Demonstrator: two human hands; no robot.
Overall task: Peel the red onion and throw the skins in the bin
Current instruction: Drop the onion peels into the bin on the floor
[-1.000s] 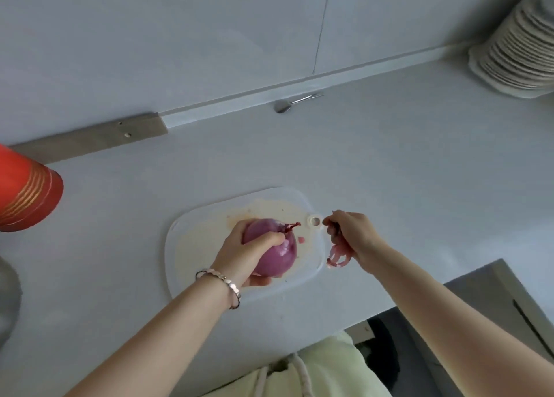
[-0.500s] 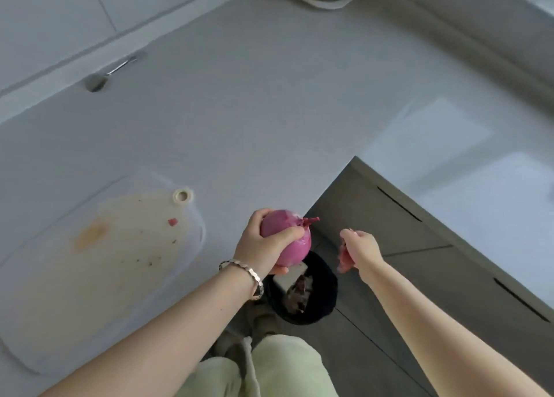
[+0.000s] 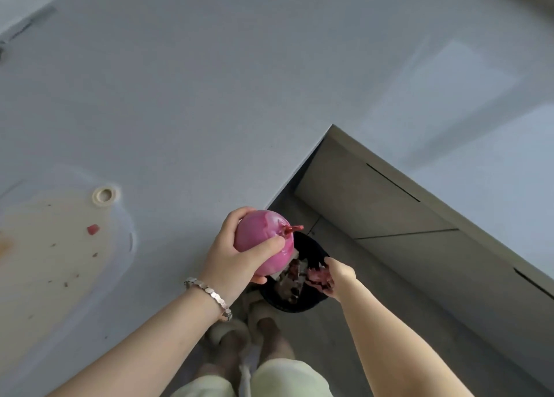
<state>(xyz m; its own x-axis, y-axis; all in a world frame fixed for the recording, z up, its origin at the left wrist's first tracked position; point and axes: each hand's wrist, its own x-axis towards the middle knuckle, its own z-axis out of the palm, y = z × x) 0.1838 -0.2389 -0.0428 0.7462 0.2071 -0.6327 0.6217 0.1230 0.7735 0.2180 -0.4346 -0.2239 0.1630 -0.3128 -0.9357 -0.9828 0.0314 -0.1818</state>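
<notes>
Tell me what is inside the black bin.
The black bin holds dark reddish scraps and pale waste. The red onion in the left hand and the skins in the right hand cover the rest.

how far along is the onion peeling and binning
Done: the red onion in the left hand shows smooth, shiny pink flesh, so most skin looks off. In hand: the right hand holds a clump of skins over the black bin, not yet dropped. Left: release them, pull the dry stem tuft off the onion's tip, and clear the red scrap from the cutting board.
</notes>
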